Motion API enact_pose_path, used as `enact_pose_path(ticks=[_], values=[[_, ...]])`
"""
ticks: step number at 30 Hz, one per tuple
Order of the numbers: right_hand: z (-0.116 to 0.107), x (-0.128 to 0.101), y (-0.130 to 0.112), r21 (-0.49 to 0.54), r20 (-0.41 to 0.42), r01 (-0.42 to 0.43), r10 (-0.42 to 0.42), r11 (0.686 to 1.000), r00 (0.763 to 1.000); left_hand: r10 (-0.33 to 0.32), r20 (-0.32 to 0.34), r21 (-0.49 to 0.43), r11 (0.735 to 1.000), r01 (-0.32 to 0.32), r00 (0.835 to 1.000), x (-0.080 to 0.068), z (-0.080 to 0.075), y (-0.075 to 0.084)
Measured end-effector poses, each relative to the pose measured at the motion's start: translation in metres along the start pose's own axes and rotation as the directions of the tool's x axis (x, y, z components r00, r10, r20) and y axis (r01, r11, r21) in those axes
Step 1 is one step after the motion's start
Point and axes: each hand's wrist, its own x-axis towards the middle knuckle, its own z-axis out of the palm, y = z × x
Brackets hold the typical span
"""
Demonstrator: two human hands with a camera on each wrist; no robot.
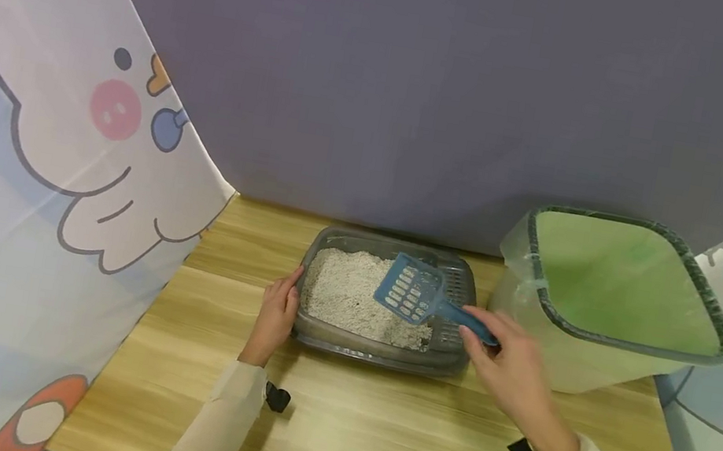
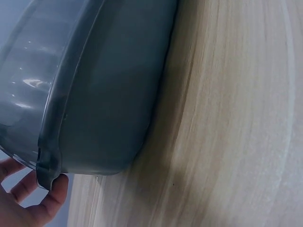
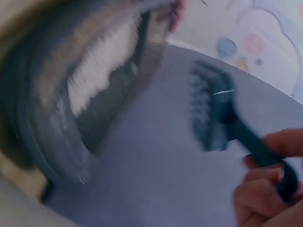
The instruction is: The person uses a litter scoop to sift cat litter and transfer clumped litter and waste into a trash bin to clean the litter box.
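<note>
A grey litter box (image 1: 376, 354) stands on the table, with pale grainy litter (image 1: 346, 295) spread over its left and middle part. My left hand (image 1: 277, 314) grips the box's left rim; the left wrist view has the thumb and fingers (image 2: 53, 198) on either side of the rim's corner. With my right hand (image 1: 513, 367) I hold a blue slotted litter scoop (image 1: 438, 301) by its handle. The scoop's head hangs above the litter, and light patches show through its slots. In the right wrist view the scoop (image 3: 220, 111) is blurred, clear of the box.
A tall translucent bin (image 1: 597, 361) with a dark rim and a pale green inside stands right of the box, close to my right hand. The wood-grain table (image 1: 369, 434) meets a dark grey wall (image 1: 392, 87) behind. Cartoon-printed sheets (image 1: 44, 148) flank both sides.
</note>
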Motion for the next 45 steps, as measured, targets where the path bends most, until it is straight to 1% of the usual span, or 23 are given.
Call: enact_pose_path(ticks=[2,4,6,9,11,15,17,22,23,25,28,29,30,31,33,34,37,41,45], values=[[0.016,0.002,0.006,-0.062,0.098,-0.091,0.097,0.994,0.99,0.011,-0.006,0.003,1.0,-0.011,1.0,0.002,0.003,0.001],[0.03,0.005,0.015,-0.1,0.176,-0.16,0.176,0.982,0.968,0.018,-0.014,0.004,1.0,-0.017,1.0,0.003,0.005,0.001],[0.042,0.006,0.024,-0.142,0.254,-0.205,0.236,0.968,0.938,0.019,-0.018,0.002,1.0,-0.019,1.0,0.003,0.005,0.002],[0.058,0.007,0.035,-0.163,0.356,-0.249,0.292,0.955,0.888,0.023,-0.019,0.002,1.0,-0.023,1.0,0.003,0.005,0.002],[0.067,0.007,0.039,-0.174,0.386,-0.25,0.3,0.953,0.873,0.029,-0.017,0.002,1.0,-0.029,0.999,0.004,0.005,0.003],[0.08,0.012,0.042,-0.177,0.398,-0.243,0.295,0.954,0.869,0.04,-0.015,0.009,0.999,-0.04,0.999,0.005,0.002,0.004],[0.086,0.016,0.042,-0.184,0.429,-0.234,0.292,0.955,0.855,0.039,-0.017,0.015,0.999,-0.039,0.999,0.006,0.001,0.004],[0.099,0.031,0.042,-0.191,0.545,-0.216,0.286,0.958,0.788,0.037,-0.018,0.007,0.999,-0.037,0.999,0.007,0.0,0.005],[0.102,0.034,0.041,-0.19,0.562,-0.207,0.28,0.96,0.779,0.036,-0.016,0.004,0.999,-0.036,0.999,0.008,0.0,0.006],[0.108,0.041,0.039,-0.176,0.598,-0.196,0.263,0.965,0.757,0.033,-0.015,-0.001,0.999,-0.033,0.999,0.008,0.0,0.006],[0.12,0.047,0.036,-0.132,0.651,-0.206,0.241,0.97,0.72,0.031,-0.019,-0.007,0.999,-0.031,0.999,0.008,0.001,0.007],[0.125,0.048,0.036,-0.113,0.66,-0.209,0.23,0.971,0.715,0.032,-0.02,-0.007,0.999,-0.032,0.999,0.008,0.002,0.007],[0.129,0.049,0.036,-0.098,0.665,-0.22,0.229,0.97,0.711,0.034,-0.021,-0.006,0.999,-0.034,0.999,0.008,0.002,0.007],[0.133,0.049,0.037,-0.088,0.66,-0.231,0.23,0.969,0.715,0.034,-0.021,-0.005,0.999,-0.035,0.999,0.008,0.002,0.007],[0.141,0.048,0.038,-0.072,0.636,-0.239,0.229,0.968,0.737,0.033,-0.016,-0.003,0.999,-0.033,0.999,0.008,0.003,0.007],[0.145,0.047,0.04,-0.067,0.621,-0.231,0.223,0.97,0.752,0.029,-0.015,-0.002,1.0,-0.029,0.999,0.009,0.003,0.006],[0.154,0.044,0.043,-0.047,0.585,-0.224,0.209,0.973,0.784,0.017,-0.013,0.002,1.0,-0.017,1.0,0.008,0.003,0.005],[0.161,0.041,0.047,-0.015,0.563,-0.234,0.202,0.972,0.802,0.012,-0.01,0.004,1.0,-0.012,1.0,0.006,0.002,0.004],[0.165,0.039,0.051,0.024,0.538,-0.224,0.176,0.974,0.824,0.005,-0.007,0.006,1.0,-0.005,1.0,0.005,0.001,0.002]])
